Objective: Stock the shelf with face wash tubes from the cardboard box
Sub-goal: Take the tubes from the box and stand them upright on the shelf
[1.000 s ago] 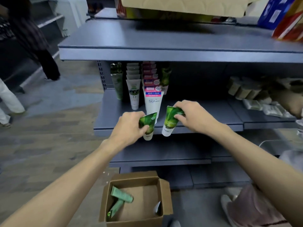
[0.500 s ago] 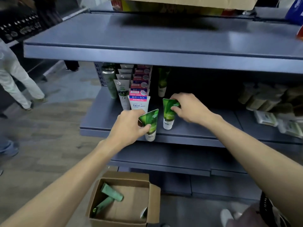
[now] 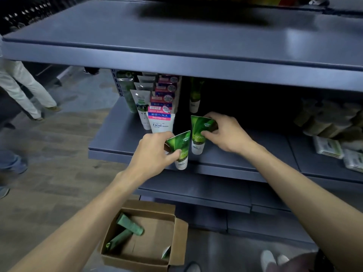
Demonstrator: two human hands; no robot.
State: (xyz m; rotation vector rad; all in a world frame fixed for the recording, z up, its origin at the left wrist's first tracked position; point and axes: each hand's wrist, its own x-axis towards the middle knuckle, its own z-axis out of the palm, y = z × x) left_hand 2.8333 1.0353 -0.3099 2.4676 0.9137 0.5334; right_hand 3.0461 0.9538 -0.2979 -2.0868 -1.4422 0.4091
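Both hands have pushed further in over the last second — the right hand [image 3: 224, 132] has carried its green tube [image 3: 199, 134] from the shelf's front lip to well onto the middle shelf [image 3: 121, 134], where it now stands upright on its white cap, in line with another green tube [image 3: 194, 99] far back in the shadow. That one looks all but placed; only the release seems left. The right hand is closed on the tube's upper end, thumb in front, fingers wrapped behind, wrist low over the shelf.

The left hand [image 3: 155, 152] trails behind. It grips a second green tube [image 3: 179, 149], tilted to the right, cap hanging just over the near edge of the shelf and not yet set down. Both forearms reach out nearly straight.

To the left stand rows of white and pink-labelled facial cleanser tubes [image 3: 161, 122]. Down on the floor the cardboard box [image 3: 145, 260] is open, with a few green tubes [image 3: 130, 225] lying loose inside — more to stock.
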